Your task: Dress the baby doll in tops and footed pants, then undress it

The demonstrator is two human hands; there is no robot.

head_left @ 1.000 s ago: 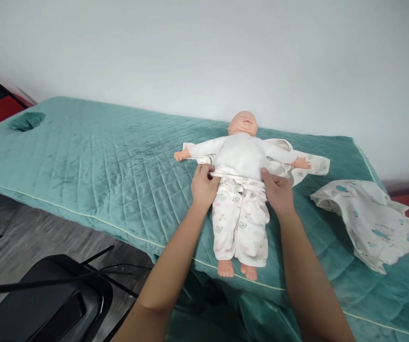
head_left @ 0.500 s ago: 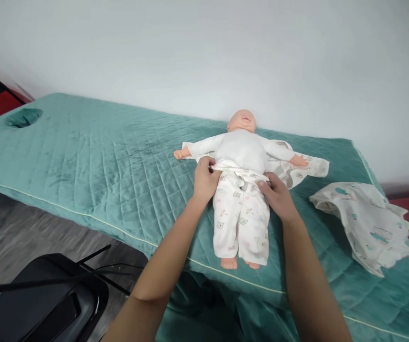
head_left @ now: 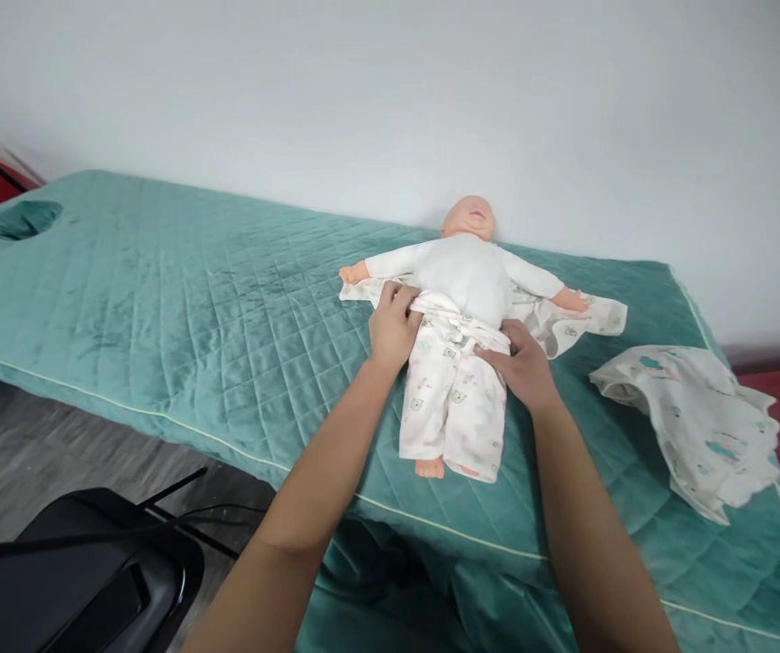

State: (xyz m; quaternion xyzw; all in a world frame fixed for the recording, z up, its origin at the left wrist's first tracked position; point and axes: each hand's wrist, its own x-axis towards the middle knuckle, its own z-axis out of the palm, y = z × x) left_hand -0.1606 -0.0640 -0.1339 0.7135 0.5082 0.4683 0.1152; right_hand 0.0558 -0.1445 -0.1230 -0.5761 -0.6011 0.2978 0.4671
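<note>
A baby doll [head_left: 468,272] lies on its back on the green quilted bed cover, head toward the wall, arms spread. Printed white pants [head_left: 454,394] cover its legs, with the waistband bunched at the hips. My left hand [head_left: 394,326] is closed on the waistband at one hip. On the opposite hip my right hand [head_left: 522,363] pinches the same waistband, thumb lying on the front. A printed baby shirt [head_left: 604,315] is spread under the doll's back and arms, mostly hidden by its body. One foot shows below the pants; the other is almost covered by the hem.
A second printed white garment [head_left: 703,422] lies crumpled on the bed at the right. The bed [head_left: 159,299] has a face hole [head_left: 24,219] at its far left and stands against a white wall. A black chair [head_left: 83,571] is at the lower left.
Both hands have shifted the waistband slightly upward, and the doll has moved a little toward the wall. The pant legs have tilted, and the right-hand foot is now more covered.
</note>
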